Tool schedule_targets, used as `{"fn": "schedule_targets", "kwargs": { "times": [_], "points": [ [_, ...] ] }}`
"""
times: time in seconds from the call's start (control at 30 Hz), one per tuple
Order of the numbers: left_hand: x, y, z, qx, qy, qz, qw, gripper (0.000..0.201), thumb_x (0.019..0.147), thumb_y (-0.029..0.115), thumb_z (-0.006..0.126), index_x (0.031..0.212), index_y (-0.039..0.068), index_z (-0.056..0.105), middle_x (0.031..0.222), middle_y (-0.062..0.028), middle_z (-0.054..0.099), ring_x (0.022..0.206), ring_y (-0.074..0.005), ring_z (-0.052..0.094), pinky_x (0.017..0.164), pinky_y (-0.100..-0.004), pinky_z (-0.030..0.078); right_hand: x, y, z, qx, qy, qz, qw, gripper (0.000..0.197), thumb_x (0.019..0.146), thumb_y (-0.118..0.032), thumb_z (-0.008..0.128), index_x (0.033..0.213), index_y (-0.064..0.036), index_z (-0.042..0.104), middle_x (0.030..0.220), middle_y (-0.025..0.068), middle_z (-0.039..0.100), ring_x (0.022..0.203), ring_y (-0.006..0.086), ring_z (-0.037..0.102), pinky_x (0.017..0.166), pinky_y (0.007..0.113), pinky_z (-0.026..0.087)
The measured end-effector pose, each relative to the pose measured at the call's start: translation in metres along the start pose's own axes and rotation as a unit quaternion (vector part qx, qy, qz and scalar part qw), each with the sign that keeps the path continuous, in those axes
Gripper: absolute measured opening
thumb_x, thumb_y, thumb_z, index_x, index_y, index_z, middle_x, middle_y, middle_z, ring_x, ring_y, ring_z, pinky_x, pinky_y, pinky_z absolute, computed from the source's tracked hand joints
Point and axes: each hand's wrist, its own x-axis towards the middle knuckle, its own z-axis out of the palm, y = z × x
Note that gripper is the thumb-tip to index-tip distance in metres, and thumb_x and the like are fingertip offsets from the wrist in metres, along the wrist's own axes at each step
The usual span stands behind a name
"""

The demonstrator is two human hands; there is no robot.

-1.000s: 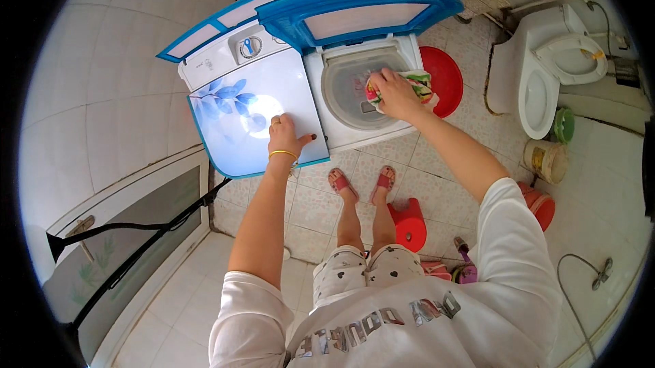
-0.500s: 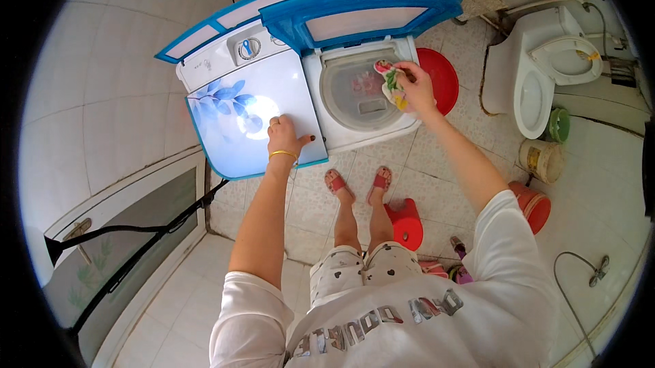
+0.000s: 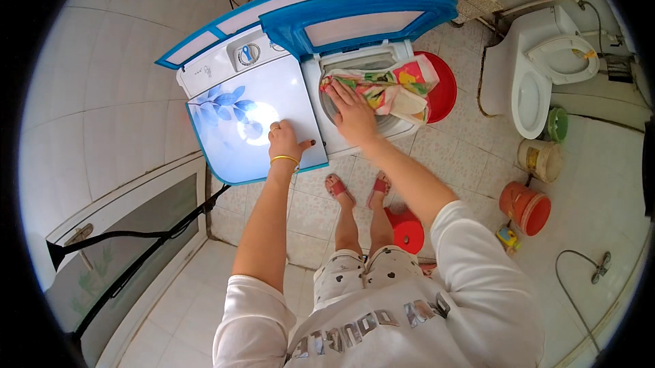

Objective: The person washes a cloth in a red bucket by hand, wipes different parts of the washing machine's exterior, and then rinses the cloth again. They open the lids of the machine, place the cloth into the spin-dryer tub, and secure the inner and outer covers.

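A floral cloth (image 3: 389, 90) in white, red, green and yellow lies stretched across the round tub (image 3: 330, 105) of a washing machine, its right end hanging out past the edge. My right hand (image 3: 356, 114) presses on its left end, fingers long and close together over the fabric. My left hand (image 3: 284, 140) rests on the machine's shut white lid (image 3: 225, 139) with blue leaf prints. Its fingers are curled and its thumb points right, with nothing visible in it. The cloth hides much of the tub.
A raised blue-framed lid (image 3: 365, 27) stands behind the tub. Beside the machine is a red basin (image 3: 443, 92); a red stool (image 3: 407, 235) is near my feet. Several buckets, including a red one (image 3: 524, 208), line the right, below a toilet (image 3: 535, 95).
My right hand has moved left across the tub with the cloth, which was bunched up and is now spread out to the right. My left hand has stayed on the lid.
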Motion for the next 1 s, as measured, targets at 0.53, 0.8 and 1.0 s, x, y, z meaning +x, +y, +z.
{"fn": "schedule_targets", "kwargs": {
  "times": [0.53,0.8,1.0],
  "points": [
    [-0.003,-0.005,-0.008,0.005,-0.014,0.005,1.0,0.063,0.058,0.025,0.081,0.102,-0.003,0.045,0.112,-0.0232,0.045,0.102,-0.0387,0.048,0.081,-0.0413,0.047,0.021,0.015,-0.015,-0.055,0.132,0.089,0.986,0.047,0.065,-0.003,0.059,0.111,-0.0143,0.055,0.114,0.003,0.05,0.11,0.0256,0.042,0.091,0.042,0.027],
    [0.0,-0.001,-0.004,0.017,0.0,0.009,1.0,0.063,0.058,0.024,0.081,0.102,-0.003,0.046,0.104,-0.0243,0.047,0.097,-0.039,0.049,0.082,-0.0409,0.044,0.008,-0.011,0.005,-0.003,0.056,0.011,0.998,0.049,0.069,0.001,0.054,0.116,-0.0151,0.054,0.121,0.0031,0.046,0.113,0.0246,0.04,0.091,0.043,0.027],
    [0.002,0.002,-0.007,0.009,-0.031,-0.022,0.999,0.064,0.058,0.025,0.082,0.103,-0.003,0.046,0.114,-0.0238,0.044,0.105,-0.0391,0.047,0.085,-0.0413,0.046,-0.025,-0.002,-0.026,-0.08,-0.141,-0.079,0.984,0.055,0.071,0.004,0.051,0.121,-0.018,0.053,0.126,0.0017,0.044,0.119,0.0205,0.036,0.097,0.041,0.023]
  ]
}}
